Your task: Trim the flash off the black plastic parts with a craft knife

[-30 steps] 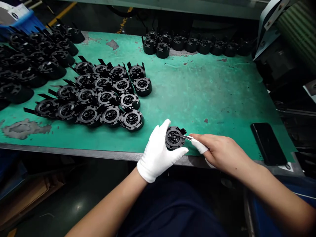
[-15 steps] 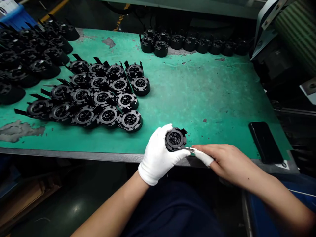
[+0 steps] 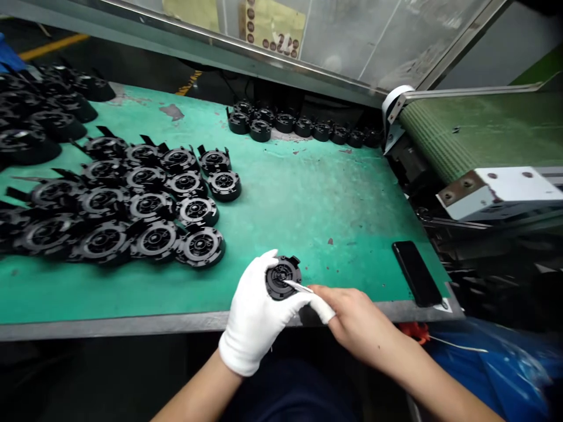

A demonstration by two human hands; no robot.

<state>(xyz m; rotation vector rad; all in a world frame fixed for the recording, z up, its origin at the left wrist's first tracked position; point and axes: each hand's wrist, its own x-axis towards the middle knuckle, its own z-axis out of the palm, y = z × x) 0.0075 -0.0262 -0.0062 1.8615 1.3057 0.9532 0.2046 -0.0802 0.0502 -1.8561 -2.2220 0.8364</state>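
Observation:
My left hand [image 3: 255,308], in a white glove, grips a round black plastic part [image 3: 277,286] by its side above the table's front edge. The part's face is turned up and shows a ringed centre, with a tab at its upper right. My right hand [image 3: 358,316], bare but for a white cover on the thumb, pinches a slim pointed metal blade [image 3: 298,286]. The blade's tip reaches over the middle of the part; whether it touches cannot be made out. The blade's handle end is hidden in my fingers.
Several rows of similar black parts [image 3: 200,245] stand on the green table [image 3: 308,205] at left, with more [image 3: 303,126] along the back. A black phone [image 3: 417,274] lies at right. Beyond it are a green conveyor belt [image 3: 488,132] and a blue plastic bag [image 3: 492,369].
The blade has gone from the lower right rim of the part to over its middle. My view has shifted, bringing the conveyor and back panel into sight.

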